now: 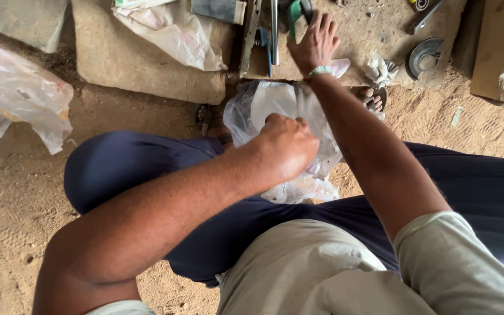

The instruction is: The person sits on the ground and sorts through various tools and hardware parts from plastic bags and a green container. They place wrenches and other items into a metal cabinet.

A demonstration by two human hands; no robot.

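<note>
My left hand (284, 146) is closed on the top of a clear plastic bag (275, 108) that hangs between my knees, over my dark blue trousers (129, 169). My right hand (316, 44) reaches forward onto a stone slab (368, 35), fingers spread, resting beside long metal tools (263, 35) and a green-handled piece (294, 14). A pale band sits on that wrist. What the bag holds is hidden by my fist.
A crumpled plastic bag (21, 93) lies on the sandy ground at left. Another bag (173, 32) rests on a second stone block (123, 64). A curved metal guard (424, 55) and small parts lie at upper right, beside a cardboard piece (503, 52). My sandalled toes (374, 99) show.
</note>
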